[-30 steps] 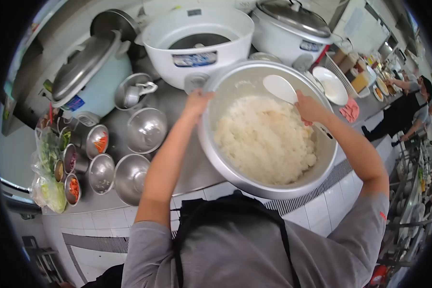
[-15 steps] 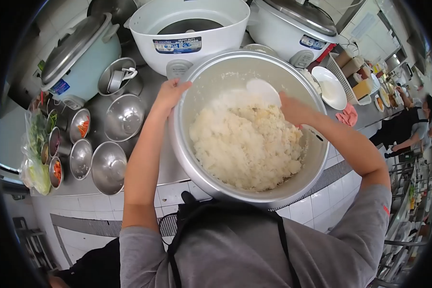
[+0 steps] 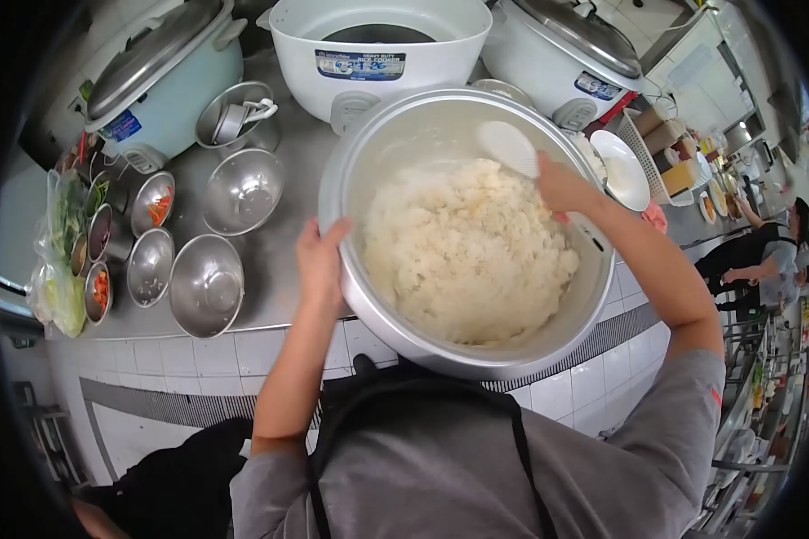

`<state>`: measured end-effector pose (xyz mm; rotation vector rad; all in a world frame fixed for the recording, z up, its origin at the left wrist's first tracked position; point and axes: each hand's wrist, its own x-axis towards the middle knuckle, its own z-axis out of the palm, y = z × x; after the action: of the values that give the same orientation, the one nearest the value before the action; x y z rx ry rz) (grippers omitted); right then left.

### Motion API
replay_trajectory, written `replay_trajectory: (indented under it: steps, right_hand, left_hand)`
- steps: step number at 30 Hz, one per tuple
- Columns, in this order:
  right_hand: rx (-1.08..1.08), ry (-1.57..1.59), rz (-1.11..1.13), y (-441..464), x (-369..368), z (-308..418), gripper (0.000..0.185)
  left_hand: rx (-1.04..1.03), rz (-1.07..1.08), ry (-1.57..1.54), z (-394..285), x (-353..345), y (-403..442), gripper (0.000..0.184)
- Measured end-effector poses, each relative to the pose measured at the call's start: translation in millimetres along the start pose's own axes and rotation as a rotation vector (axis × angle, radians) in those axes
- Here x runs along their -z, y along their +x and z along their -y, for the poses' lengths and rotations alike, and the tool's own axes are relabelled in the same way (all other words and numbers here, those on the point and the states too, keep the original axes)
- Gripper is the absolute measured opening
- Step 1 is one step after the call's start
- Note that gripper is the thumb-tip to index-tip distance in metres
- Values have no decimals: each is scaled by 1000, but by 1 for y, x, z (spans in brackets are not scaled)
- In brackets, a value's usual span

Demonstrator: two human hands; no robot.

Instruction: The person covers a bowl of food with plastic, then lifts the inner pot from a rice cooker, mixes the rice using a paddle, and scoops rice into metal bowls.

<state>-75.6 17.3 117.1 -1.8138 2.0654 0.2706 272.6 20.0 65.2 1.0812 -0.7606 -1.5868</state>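
Note:
A big round metal rice pot (image 3: 358, 296) is tilted toward me and holds a mound of cooked white rice (image 3: 476, 251). My left hand (image 3: 322, 260) grips the pot's left side, thumb up at the rim and fingers partly hidden against the outer wall. Over the far side of the rice, my right hand (image 3: 564, 187) is closed round the handle of a white rice paddle (image 3: 507, 146). The paddle's blade points to the upper left, near the pot's far inner wall.
Behind the pot stands an open white rice cooker (image 3: 288, 40), with lidded cookers (image 3: 175, 99) (image 3: 557, 54) on both sides. Steel bowls (image 3: 207, 287) and a bag of greens (image 3: 63, 242) sit left. A white dish (image 3: 627, 184) and a basket (image 3: 647, 148) are right. A person (image 3: 764, 251) stands far right.
My left hand has slid down the pot's left side, nearer to me. My right hand has raised the paddle slightly, away from the rice. The whole view has shifted a little.

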Motion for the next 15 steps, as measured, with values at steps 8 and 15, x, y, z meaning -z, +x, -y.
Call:
replay_trajectory:
  steps: [8,15]
  right_hand:
    - [-66,519,122,23,-63,29,43]
    - [-9,375,341,-80,-34,128,38]
  left_hand:
    - [-35,37,-330,51,-4,-91,39]
    - [119,292,-171,58,24,-88,36]
